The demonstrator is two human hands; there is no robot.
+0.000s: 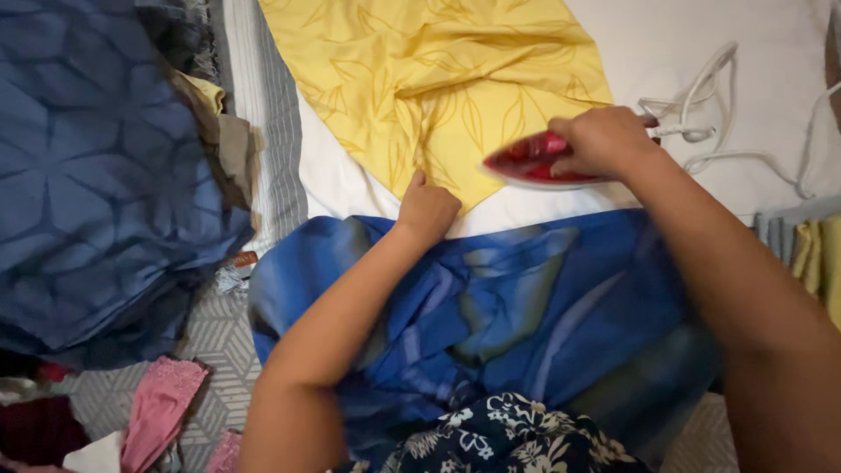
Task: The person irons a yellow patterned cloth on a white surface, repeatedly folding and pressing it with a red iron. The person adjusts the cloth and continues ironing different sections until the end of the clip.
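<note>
A yellow cloth (438, 79) with a leaf pattern lies spread on a white sheet (762, 52). My right hand (604, 140) grips the handle of a red iron (530, 160), which rests at the cloth's lower right edge. My left hand (427, 208) presses down on the cloth's lower point, fingers curled. A shiny blue cloth (543, 307) lies bunched below my arms, near my lap.
The iron's white cord (701, 114) loops on the sheet at the right. A dark blue patterned fabric (96, 175) is heaped at the left. Pink clothes (162, 407) lie at the lower left on a grey patterned mat (223, 350). Folded yellow and grey cloths (810, 250) sit at the right edge.
</note>
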